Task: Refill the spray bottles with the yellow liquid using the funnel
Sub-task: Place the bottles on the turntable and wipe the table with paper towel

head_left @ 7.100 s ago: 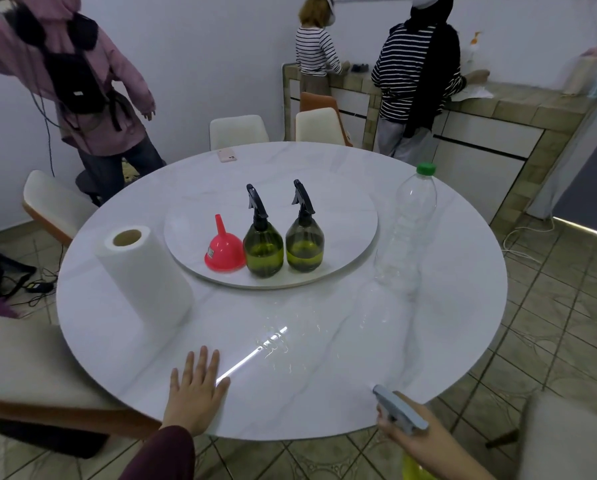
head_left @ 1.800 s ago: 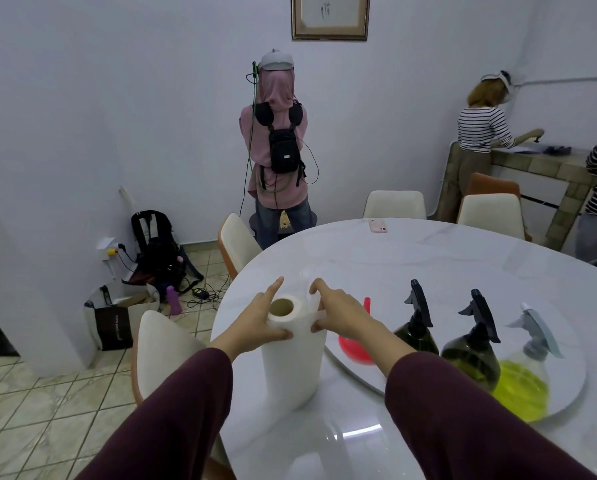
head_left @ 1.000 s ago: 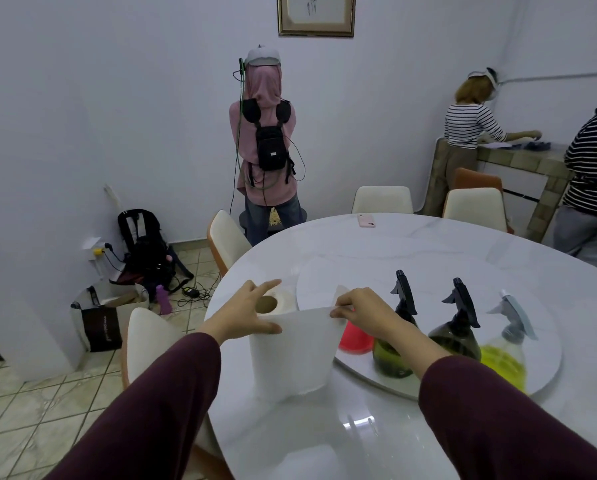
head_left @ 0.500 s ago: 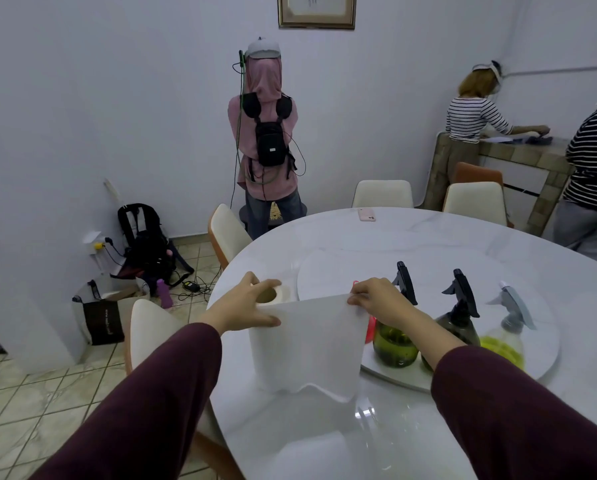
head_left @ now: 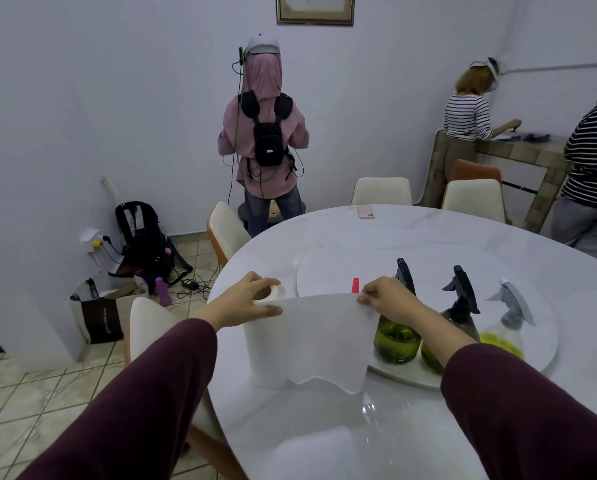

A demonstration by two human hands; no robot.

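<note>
A white paper towel roll (head_left: 264, 355) stands upright near the table's left edge. My left hand (head_left: 245, 301) rests on its top and holds it down. My right hand (head_left: 385, 299) pinches the corner of the unrolled sheet (head_left: 324, 341), stretched out to the right. Behind the sheet only the tip of the red funnel (head_left: 355, 285) shows. On the round turntable (head_left: 345, 271) stand two dark green spray bottles (head_left: 395, 336) (head_left: 458, 320) and a clear spray bottle (head_left: 508, 332) with yellow liquid and a grey trigger.
The round marble table (head_left: 428, 230) carries a pink phone (head_left: 365, 212) at its far side. White chairs (head_left: 226, 230) ring the table. A person in pink (head_left: 265, 133) stands at the wall; two people in striped tops work at the counter (head_left: 518, 150). Bags and cables lie on the floor (head_left: 144, 251).
My right hand has drawn the sheet further right off the roll, so more paper hangs out. My left hand stays on the roll's top. The bottles have not moved.
</note>
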